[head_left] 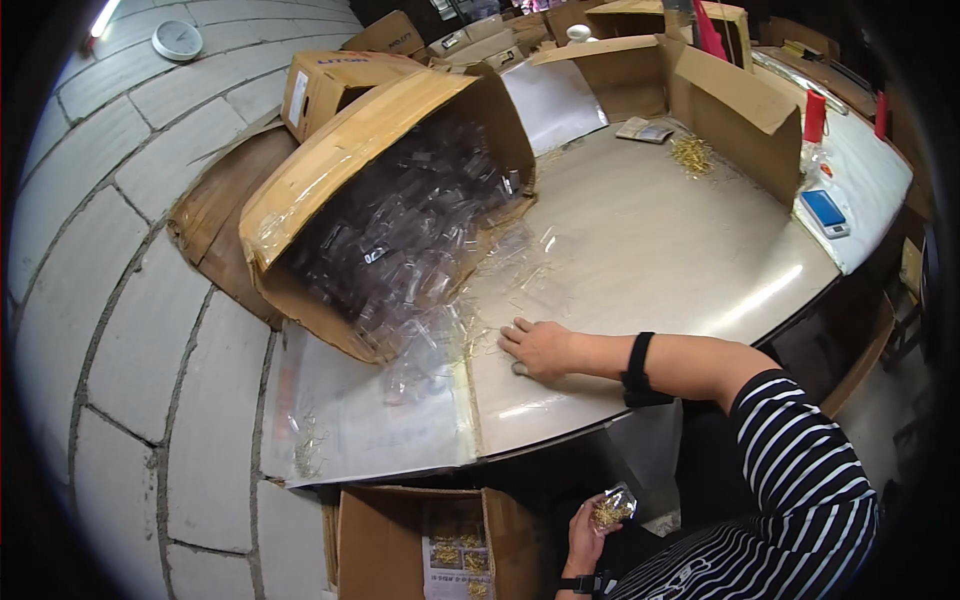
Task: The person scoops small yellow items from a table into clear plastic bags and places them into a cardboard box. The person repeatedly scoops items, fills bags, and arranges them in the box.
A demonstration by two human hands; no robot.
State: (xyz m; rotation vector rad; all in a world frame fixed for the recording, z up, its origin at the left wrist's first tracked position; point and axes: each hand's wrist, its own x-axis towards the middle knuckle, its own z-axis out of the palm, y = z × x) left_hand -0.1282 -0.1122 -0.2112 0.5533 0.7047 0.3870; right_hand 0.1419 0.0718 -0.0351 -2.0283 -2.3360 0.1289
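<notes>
Plastic packet (pixel 613 508) of golden bits, likely light, slippery and crushable, best pinched by its edges, is sitting in the left hand (pixel 584 532) below the near table (pixel 650 250) edge while the right hand (pixel 541 350) is resting loosely spread on top.

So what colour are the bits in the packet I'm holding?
Gold. The bits show best in the head view, in your left hand.

glare on tabletop (pixel 700 235), dark fisheye rim
</notes>
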